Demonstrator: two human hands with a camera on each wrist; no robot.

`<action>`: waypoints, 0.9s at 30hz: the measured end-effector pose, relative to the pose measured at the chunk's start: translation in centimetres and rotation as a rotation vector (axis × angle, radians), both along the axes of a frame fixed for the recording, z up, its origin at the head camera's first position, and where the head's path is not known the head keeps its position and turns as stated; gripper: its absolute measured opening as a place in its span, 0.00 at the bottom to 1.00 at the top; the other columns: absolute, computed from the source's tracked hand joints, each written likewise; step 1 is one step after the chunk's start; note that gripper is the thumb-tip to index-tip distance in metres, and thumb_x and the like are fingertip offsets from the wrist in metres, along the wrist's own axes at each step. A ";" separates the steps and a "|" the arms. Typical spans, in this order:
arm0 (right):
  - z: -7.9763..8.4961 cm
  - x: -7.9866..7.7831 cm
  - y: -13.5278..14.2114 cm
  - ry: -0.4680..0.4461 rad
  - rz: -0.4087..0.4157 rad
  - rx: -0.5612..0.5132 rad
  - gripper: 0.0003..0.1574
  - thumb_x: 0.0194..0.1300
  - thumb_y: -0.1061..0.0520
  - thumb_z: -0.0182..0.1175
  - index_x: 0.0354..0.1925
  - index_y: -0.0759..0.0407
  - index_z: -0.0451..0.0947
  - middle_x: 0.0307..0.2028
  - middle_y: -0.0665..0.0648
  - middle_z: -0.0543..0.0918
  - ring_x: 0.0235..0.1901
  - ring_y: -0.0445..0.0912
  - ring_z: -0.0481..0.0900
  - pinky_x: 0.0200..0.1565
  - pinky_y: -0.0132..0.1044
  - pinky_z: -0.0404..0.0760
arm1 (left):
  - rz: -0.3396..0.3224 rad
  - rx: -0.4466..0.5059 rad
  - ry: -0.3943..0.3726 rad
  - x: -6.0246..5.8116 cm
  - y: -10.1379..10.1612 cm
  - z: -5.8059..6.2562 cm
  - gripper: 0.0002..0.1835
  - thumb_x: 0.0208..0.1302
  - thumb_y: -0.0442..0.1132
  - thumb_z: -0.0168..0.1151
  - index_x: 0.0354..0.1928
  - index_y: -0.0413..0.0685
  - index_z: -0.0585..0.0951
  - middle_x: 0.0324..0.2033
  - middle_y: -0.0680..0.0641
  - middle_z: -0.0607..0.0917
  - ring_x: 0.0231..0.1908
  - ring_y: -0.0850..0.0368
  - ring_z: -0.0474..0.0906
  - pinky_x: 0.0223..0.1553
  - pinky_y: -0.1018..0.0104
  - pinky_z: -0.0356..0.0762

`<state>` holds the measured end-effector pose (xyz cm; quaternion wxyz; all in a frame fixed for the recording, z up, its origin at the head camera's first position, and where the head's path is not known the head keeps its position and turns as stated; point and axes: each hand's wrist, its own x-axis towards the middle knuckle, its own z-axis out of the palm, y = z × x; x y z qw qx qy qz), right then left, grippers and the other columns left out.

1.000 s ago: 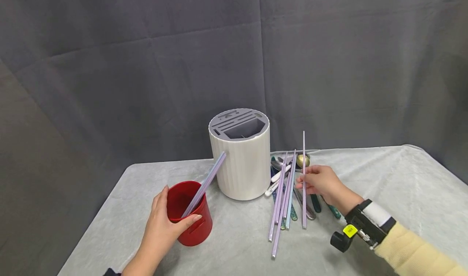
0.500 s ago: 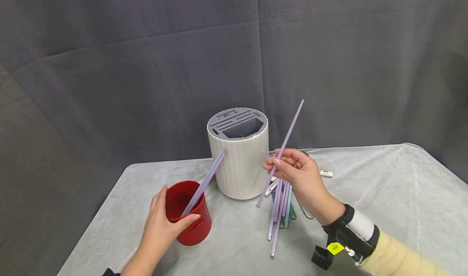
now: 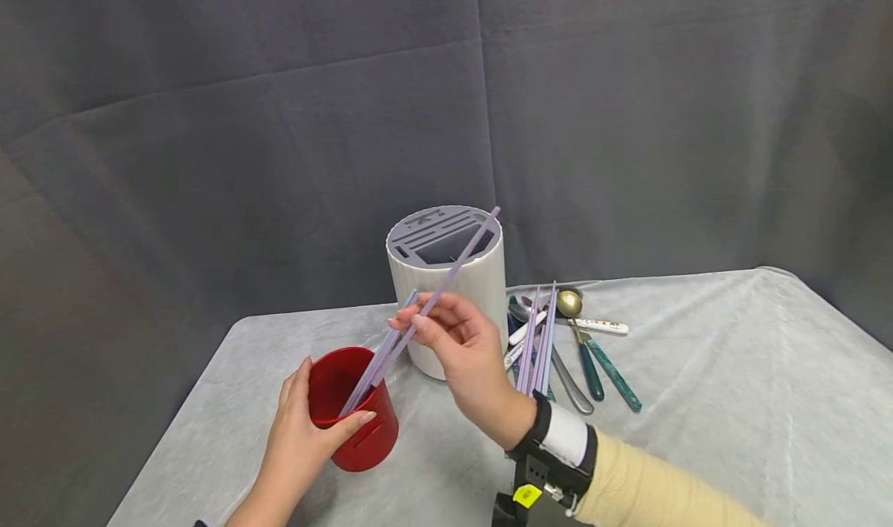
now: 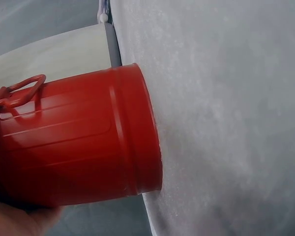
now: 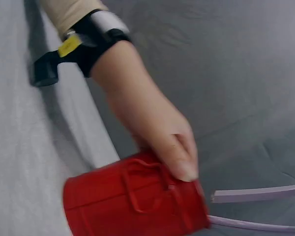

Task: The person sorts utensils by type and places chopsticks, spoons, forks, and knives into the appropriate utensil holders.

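Note:
My left hand (image 3: 300, 442) grips the red metal cup (image 3: 370, 438) around its side, thumb at the front near the rim. In the left wrist view the cup (image 4: 78, 137) shows a wire handle (image 4: 24, 93). Purple and bluish chopsticks (image 3: 357, 394) lean inside it. My right hand (image 3: 474, 356) pinches one purple chopstick (image 3: 460, 260), tilted, its lower end by the cup's mouth. In the right wrist view that chopstick (image 5: 258, 193) ends just short of the rim, apart from it. Also there, the left hand (image 5: 157, 132) holds the cup.
Behind the cup stands a white ribbed utensil holder (image 3: 446, 287) with a grey slotted top. To its right lie more chopsticks (image 3: 528, 341), a gold spoon (image 3: 569, 304), green-handled utensils (image 3: 614, 372) and white-handled ones (image 3: 601, 325). A grey cloth (image 3: 698, 403) covers the table.
My right hand has lifted the purple chopstick from the pile and carried it left to the cup, tilting it. The left hand and cup have hardly moved.

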<state>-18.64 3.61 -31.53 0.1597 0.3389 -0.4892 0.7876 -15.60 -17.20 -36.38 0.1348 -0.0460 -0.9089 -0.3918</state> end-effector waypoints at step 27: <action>-4.3 -0.6 -2.9 -0.129 0.041 0.319 0.21 0.61 0.68 0.54 0.53 0.73 0.68 0.44 0.73 0.78 0.42 0.55 0.78 0.46 0.40 0.76 | 0.008 -0.009 0.057 0.0 0.0 -0.4 0.56 0.43 0.55 0.71 0.66 0.36 0.50 0.60 0.36 0.61 0.56 0.42 0.61 0.53 0.42 0.66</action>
